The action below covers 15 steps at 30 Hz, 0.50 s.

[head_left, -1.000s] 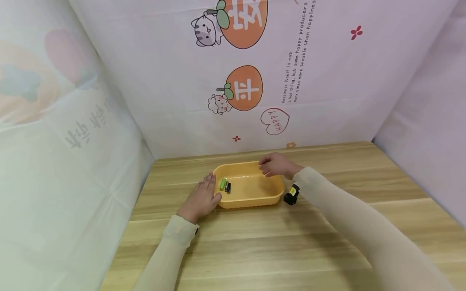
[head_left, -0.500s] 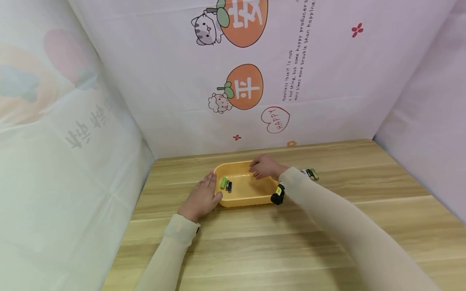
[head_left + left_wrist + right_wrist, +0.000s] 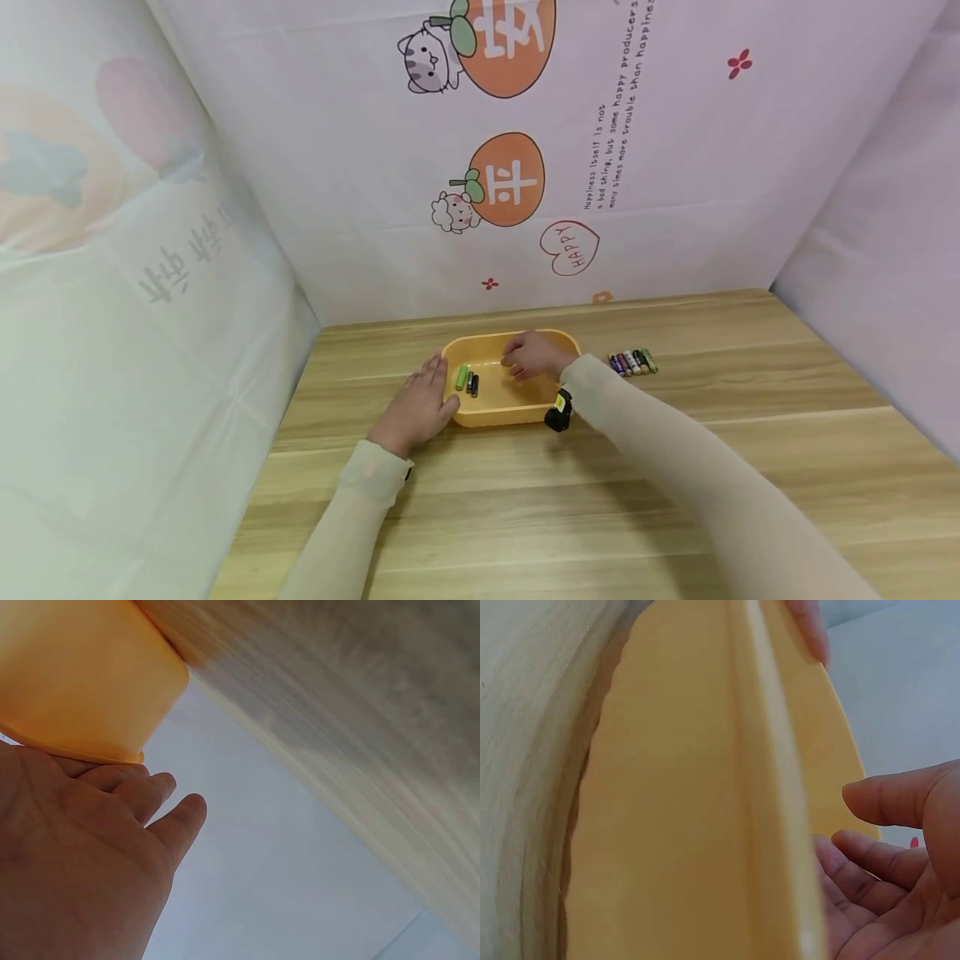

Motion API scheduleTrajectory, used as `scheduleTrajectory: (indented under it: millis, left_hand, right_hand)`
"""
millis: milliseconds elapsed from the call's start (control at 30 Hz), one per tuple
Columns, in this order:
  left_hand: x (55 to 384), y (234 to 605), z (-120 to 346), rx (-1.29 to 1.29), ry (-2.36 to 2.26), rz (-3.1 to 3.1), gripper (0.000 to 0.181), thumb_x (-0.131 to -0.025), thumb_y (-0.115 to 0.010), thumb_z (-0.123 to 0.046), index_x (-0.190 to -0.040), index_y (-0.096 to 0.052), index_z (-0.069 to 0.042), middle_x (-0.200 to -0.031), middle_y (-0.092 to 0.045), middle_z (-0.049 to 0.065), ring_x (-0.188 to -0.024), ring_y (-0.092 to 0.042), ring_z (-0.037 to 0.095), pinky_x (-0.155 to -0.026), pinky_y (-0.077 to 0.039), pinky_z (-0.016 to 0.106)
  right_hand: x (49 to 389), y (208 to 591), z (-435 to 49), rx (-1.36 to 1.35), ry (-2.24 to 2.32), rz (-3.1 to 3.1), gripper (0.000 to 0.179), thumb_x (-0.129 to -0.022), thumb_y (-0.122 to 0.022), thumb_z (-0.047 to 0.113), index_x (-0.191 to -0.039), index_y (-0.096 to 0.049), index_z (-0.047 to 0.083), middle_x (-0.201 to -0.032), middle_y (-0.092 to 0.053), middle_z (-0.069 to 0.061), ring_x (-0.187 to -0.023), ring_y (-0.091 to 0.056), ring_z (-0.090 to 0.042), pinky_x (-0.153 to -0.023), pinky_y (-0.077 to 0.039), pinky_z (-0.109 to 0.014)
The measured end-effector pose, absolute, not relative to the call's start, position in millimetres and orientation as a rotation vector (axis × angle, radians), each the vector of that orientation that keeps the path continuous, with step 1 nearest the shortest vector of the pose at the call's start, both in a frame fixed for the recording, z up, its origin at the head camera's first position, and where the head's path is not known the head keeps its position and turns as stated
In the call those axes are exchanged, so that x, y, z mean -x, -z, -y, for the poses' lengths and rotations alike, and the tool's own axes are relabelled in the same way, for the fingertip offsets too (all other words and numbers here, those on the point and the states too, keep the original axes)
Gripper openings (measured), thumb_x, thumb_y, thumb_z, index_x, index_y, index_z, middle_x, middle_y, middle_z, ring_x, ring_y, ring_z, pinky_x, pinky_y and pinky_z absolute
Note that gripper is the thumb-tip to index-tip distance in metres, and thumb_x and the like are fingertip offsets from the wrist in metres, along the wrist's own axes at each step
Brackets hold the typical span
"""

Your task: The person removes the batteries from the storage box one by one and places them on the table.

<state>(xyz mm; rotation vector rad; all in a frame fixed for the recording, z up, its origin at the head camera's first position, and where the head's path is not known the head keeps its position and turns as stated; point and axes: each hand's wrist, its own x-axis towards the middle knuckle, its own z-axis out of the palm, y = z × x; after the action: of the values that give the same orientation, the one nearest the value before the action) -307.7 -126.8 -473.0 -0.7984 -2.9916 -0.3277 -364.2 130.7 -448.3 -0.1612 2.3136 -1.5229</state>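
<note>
A yellow plastic basin (image 3: pixel 502 418) stands on the table, with a green battery (image 3: pixel 461 378) and two thinner dark batteries (image 3: pixel 472 384) lying near its left end. My left hand (image 3: pixel 414 410) rests against the basin's left rim. Its fingers (image 3: pixel 142 796) look nearly straight along that rim in the left wrist view. Inside the basin's right half hovers my right hand (image 3: pixel 534 356). In the right wrist view its thumb (image 3: pixel 889 799) and fingers stand apart with nothing seen between them; the near basin wall hides part of the hand.
Right of the basin, several batteries (image 3: pixel 632 362) lie side by side in a row on the wooden table (image 3: pixel 480 500). A printed cloth (image 3: pixel 360 208) hangs behind the table, and more cloth stands at both sides.
My right hand has moved left and lower into the basin from over its right rim. The battery row, hidden behind my right arm earlier, now shows. The left hand stays in place.
</note>
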Motion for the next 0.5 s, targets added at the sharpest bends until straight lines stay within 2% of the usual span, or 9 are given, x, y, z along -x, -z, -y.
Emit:
scheduleTrajectory:
  millis: [100,300,500]
  left_hand:
    - [307.9,473.1,126.3,0.797,0.327,2.986,0.067,-0.103,-0.036,-0.036,-0.153,-0.016,0.004,-0.16,-0.011,0.016,-0.147,-0.012,0.028,-0.116,-0.016,0.043]
    - [308.1,472.7,125.0,0.785,0.323,2.979,0.068,-0.102,-0.037,-0.036,-0.153,-0.017,0.004,-0.16,-0.013,0.017,-0.146,-0.013,0.027,-0.115,-0.018,0.044]
    - [307.3,472.8,124.1,0.781,0.319,2.982,0.068,-0.102,-0.037,-0.036,-0.153,-0.016,0.004,-0.16,-0.013,0.017,-0.146,-0.013,0.028,-0.115,-0.018,0.043]
  right_hand:
    - [362.8,450.0,-126.4,0.163,1.504,-2.324,0.028,-0.091,-0.063,0.007,-0.115,-0.059,-0.006,-0.111,-0.062,-0.023,-0.092,-0.063,-0.036,-0.08,-0.055,-0.044]
    - [362.7,454.4,-119.1,0.217,1.371,-2.44,0.025,-0.09,-0.066,0.011,-0.111,-0.063,-0.003,-0.102,-0.066,-0.014,-0.084,-0.065,-0.027,-0.074,-0.056,-0.037]
    - [363.5,459.0,-109.3,0.152,1.457,-2.385,0.026,-0.091,-0.064,0.007,-0.113,-0.062,-0.006,-0.102,-0.063,-0.013,-0.083,-0.063,-0.024,-0.074,-0.057,-0.036]
